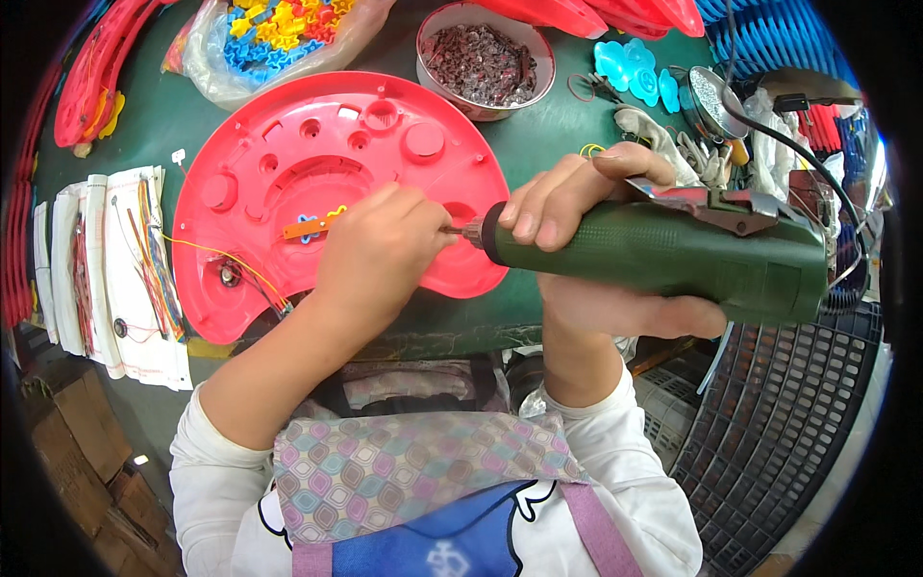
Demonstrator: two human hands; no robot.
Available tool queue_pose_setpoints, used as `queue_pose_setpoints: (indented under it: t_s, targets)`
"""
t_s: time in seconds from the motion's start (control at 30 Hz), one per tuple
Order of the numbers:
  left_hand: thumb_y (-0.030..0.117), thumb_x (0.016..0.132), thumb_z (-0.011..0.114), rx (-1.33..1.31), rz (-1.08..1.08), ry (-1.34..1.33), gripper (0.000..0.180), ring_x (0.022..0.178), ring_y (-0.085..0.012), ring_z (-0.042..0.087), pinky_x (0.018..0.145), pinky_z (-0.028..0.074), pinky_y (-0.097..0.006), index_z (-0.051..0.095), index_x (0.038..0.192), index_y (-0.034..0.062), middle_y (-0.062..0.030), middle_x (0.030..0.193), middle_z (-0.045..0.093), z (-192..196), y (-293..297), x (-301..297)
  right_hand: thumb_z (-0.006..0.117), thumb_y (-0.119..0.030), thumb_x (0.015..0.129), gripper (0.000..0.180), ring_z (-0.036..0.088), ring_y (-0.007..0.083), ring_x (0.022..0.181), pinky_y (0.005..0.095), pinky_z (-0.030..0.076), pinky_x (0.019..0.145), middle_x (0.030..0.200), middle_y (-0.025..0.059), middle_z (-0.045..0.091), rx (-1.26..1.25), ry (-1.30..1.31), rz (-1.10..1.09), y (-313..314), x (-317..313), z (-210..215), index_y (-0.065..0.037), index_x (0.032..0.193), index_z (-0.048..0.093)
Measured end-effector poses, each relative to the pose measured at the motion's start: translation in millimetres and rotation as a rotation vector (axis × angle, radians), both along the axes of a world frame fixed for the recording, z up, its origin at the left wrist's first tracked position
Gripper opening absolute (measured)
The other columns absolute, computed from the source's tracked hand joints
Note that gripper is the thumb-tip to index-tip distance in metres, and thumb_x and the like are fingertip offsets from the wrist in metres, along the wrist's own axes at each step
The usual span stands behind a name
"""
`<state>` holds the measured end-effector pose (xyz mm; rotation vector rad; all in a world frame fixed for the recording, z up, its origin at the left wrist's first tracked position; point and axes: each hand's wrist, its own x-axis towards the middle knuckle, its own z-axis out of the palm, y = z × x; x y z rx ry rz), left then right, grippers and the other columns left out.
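In my right hand [567, 216] is a dark green electric screwdriver [663, 255], held sideways with its bit pointing left. My left hand [380, 245] is closed at the tip of the bit, fingers pinched; whatever they hold there is hidden. Below the left hand lies a red-pink curved plastic shell [279, 115], hollow side up, with round posts and holes. An orange strip [306, 230] sits in its middle, next to a blue star piece [310, 227] and a yellow one [336, 213]. Thin wires [260, 274] run out of its left lobe.
A bowl of small dark screws [481, 62] stands behind the shell, beside a bag of colourful star pieces [279, 34]. Wire bundles [154, 245] lie on white sheets at left. Blue flower-shaped pieces [630, 67] and a dish [716, 101] are far right. A black cable [788, 144] hangs at right.
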<state>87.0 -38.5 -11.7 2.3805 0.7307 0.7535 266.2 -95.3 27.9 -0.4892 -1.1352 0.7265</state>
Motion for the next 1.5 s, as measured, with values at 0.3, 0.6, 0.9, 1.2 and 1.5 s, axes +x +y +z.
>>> queue_pose_setpoints:
  t_s: [0.3,0.6,0.9,1.2,1.5]
  targets:
    - [0.011,0.072,0.085,0.03,-0.027,0.181,0.024,0.091,-0.0301,0.057,0.077,0.05,-0.043,0.073,0.091,0.0039,-0.0102,0.094,0.054,-1,2,0,0.046,-0.101,0.072,0.122,0.065,0.0261,0.069,0.0402,0.059,0.066,0.078,0.0131,0.064,-0.068,-0.038,-0.059,-6,0,-26,0.008,0.13,0.048]
    - [0.01,0.073,0.084,0.002,-0.035,0.155,0.02,0.092,-0.0314,0.055,0.078,0.048,-0.044,0.07,0.086,0.0043,-0.0111,0.095,0.054,-4,1,2,0.068,-0.078,0.08,0.092,0.066,0.0223,0.076,0.0355,0.057,0.073,0.085,0.0129,0.065,-0.194,0.028,0.084,-4,0,-26,0.002,0.12,0.049]
    - [0.009,0.072,0.081,0.021,-0.023,0.112,0.019,0.092,-0.0335,0.055,0.076,0.049,-0.046,0.062,0.074,0.0042,-0.0118,0.094,0.055,-11,3,3,0.056,-0.085,0.082,0.096,0.065,0.0234,0.074,0.0388,0.057,0.071,0.08,0.0114,0.064,-0.236,0.076,0.178,15,-1,-27,0.001,0.123,0.051]
    - [0.011,0.078,0.079,0.033,-0.081,0.142,0.016,0.088,-0.0281,0.052,0.076,0.047,-0.041,0.076,0.093,0.0072,-0.0085,0.089,0.051,7,-1,0,0.045,-0.092,0.084,0.102,0.064,0.0244,0.071,0.0421,0.056,0.07,0.076,0.0098,0.062,0.015,0.063,-0.354,-21,80,0,0.0,0.127,0.053]
    - [0.01,0.078,0.079,0.068,-0.14,0.17,0.013,0.089,-0.0287,0.052,0.077,0.047,-0.043,0.073,0.088,0.0061,-0.0081,0.093,0.056,8,-7,13,0.049,-0.079,0.094,0.086,0.063,0.0238,0.07,0.0422,0.058,0.073,0.076,0.0115,0.063,-0.207,-0.124,-0.801,-30,127,-36,0.002,0.124,0.049]
